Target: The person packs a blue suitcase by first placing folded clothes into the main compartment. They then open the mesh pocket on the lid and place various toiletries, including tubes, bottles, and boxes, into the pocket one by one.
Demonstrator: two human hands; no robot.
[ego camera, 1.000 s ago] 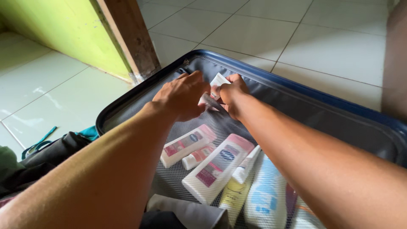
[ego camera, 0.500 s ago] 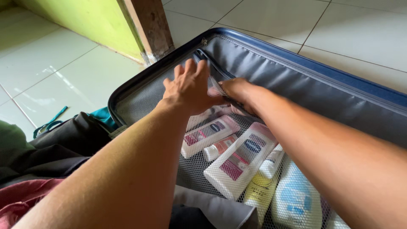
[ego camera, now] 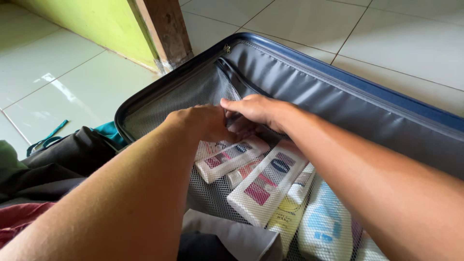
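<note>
Two hands are now lower in the frame than half a second ago: then my left hand (ego camera: 200, 123) was spread open above the mesh, now it is curled into a loose fist at the centre, pressing on the mesh pocket (ego camera: 203, 94) of the blue suitcase (ego camera: 309, 58). My right hand (ego camera: 253, 108) lies just beside it, fingers bent down against the mesh; what they pinch, I cannot tell. The small white packet I held one second ago is not visible any more, so I judge it is inside the pocket.

Under the mesh, lower centre, I count five containers clearly: two white tubes with pink labels (ego camera: 263, 186), one small tube (ego camera: 241, 173) between them, one yellow bottle (ego camera: 285, 217), one white-and-blue bottle (ego camera: 324, 224). More may be hidden. Dark clothes (ego camera: 67, 164) lie at the left.
</note>
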